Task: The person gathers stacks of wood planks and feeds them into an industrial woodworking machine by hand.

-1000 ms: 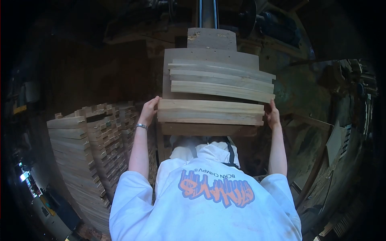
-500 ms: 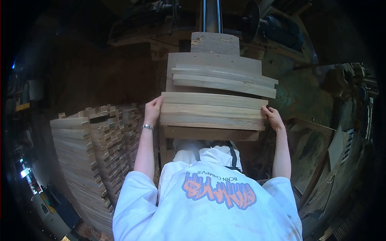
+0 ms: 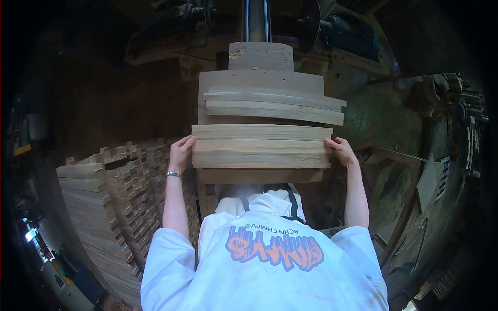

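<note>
Several pale wooden slats [image 3: 262,147] lie side by side in front of me, their long edges together. My left hand [image 3: 181,153] grips their left ends, fingertips at the upper slats; a metal-banded watch or bracelet is on that wrist. At the right ends, my right hand [image 3: 341,151] is closed with thumb and fingertips against the middle slats. Just beyond lie more slats [image 3: 275,109], slightly skewed and apart from the gripped group, on a flat board [image 3: 259,80]. A darker wooden edge [image 3: 262,176] shows below the gripped slats, near my body.
Tall stacks of cut wood [image 3: 88,207] stand at my left. Two metal rails [image 3: 256,20] run away behind the board, with a motor and round disc [image 3: 342,36] to their right. A wooden frame [image 3: 397,155] leans at the right.
The camera view has shifted, moving the scene leftward. My left hand has slid down slightly from the top corner of the slats, and their left ends look more even.
</note>
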`<state>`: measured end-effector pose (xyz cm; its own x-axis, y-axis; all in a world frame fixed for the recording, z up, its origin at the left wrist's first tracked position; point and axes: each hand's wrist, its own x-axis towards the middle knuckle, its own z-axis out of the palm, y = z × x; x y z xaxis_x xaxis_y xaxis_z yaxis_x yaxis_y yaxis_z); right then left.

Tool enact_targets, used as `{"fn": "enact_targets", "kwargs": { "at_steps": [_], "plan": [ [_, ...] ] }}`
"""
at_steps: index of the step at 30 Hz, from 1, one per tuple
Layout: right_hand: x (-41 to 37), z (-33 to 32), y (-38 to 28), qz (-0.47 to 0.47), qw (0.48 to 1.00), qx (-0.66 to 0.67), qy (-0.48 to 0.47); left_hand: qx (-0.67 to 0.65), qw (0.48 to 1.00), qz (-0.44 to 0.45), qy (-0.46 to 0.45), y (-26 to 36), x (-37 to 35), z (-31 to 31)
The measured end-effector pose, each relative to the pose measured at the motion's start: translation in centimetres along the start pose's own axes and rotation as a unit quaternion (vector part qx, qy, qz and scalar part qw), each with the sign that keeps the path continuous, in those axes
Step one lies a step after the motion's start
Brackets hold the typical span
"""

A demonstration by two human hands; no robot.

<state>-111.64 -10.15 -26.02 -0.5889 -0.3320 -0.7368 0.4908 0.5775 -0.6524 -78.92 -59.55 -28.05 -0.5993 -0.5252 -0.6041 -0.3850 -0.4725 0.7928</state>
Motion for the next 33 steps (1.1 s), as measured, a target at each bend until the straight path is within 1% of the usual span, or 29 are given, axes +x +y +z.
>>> {"fn": "enact_targets", "kwargs": {
  "at_steps": [2,3,5,6,7,9,12,15,18,21,22,23,24,26,28,29,30,32,33],
  "plan": [
    [-0.3,0.1,-0.6,0.024,1.000,0.015,-0.006,-0.025,1.000,-0.015,-0.008,0.2,0.1,-0.1],
    [0.1,0.0,0.0,0.018,0.999,0.028,-0.009,-0.046,0.998,-0.023,-0.020,0.1,0.1,-0.1],
    [0.1,0.1,1.5,0.008,0.998,0.055,-0.013,-0.056,0.998,-0.024,-0.016,-0.6,-1.0,-0.3],
    [-0.7,0.4,1.6,0.006,0.998,0.060,-0.009,-0.060,0.998,-0.025,-0.013,-1.1,-1.7,-0.6],
    [-1.6,0.7,1.9,0.003,0.998,0.064,-0.006,-0.066,0.997,-0.015,-0.030,-1.7,-2.7,-0.9],
    [-2.8,1.3,2.3,-0.013,0.995,0.094,-0.014,-0.069,0.997,-0.020,-0.017,-2.7,-4.4,-1.1],
    [-3.4,1.6,3.1,-0.014,0.995,0.094,-0.003,-0.066,0.997,-0.034,-0.003,-3.7,-5.7,-1.6],
    [-3.2,1.4,3.5,-0.026,0.996,0.086,-0.024,-0.057,0.997,-0.044,-0.002,-4.3,-6.1,-2.0],
    [-3.4,0.6,3.2,0.019,0.999,-0.002,-0.041,-0.058,0.996,-0.052,-0.045,-4.1,-5.9,-2.8],
    [-1.4,-1.3,1.2,0.054,0.997,0.009,-0.059,-0.106,0.991,-0.077,-0.031,-2.8,-4.1,-3.4],
    [-0.4,-1.6,0.2,0.025,0.999,0.042,-0.010,-0.068,0.996,-0.051,-0.005,-2.2,-3.1,-3.3],
    [1.1,-2.0,-0.3,-0.065,0.992,0.096,0.054,-0.030,0.999,-0.025,0.020,-1.3,-1.7,-2.8],
    [3.2,-3.2,-0.3,-0.082,0.983,0.130,0.098,0.009,0.999,0.000,0.046,-0.4,-0.3,-2.3],
    [4.5,-3.1,-2.6,-0.107,0.990,0.064,0.066,0.027,0.997,0.046,0.057,1.7,2.5,-0.5],
    [5.3,-2.6,-2.8,-0.101,0.990,0.037,0.088,0.091,0.991,0.082,0.046,3.4,4.7,1.3],
    [6.1,-2.4,-3.2,-0.101,0.990,0.022,0.097,0.095,0.991,0.084,0.035,4.6,5.2,2.5],
    [6.1,-1.6,-4.2,-0.092,0.992,0.000,0.084,0.098,0.992,0.071,0.032,5.1,5.8,3.0],
    [5.1,-0.6,-5.5,-0.067,0.995,-0.044,0.059,0.113,0.991,0.064,0.043,5.3,7.1,2.4],
    [4.7,-0.4,-5.9,-0.067,0.995,-0.048,0.055,0.098,0.992,0.066,0.042,5.1,6.9,2.2]
  ]
}}
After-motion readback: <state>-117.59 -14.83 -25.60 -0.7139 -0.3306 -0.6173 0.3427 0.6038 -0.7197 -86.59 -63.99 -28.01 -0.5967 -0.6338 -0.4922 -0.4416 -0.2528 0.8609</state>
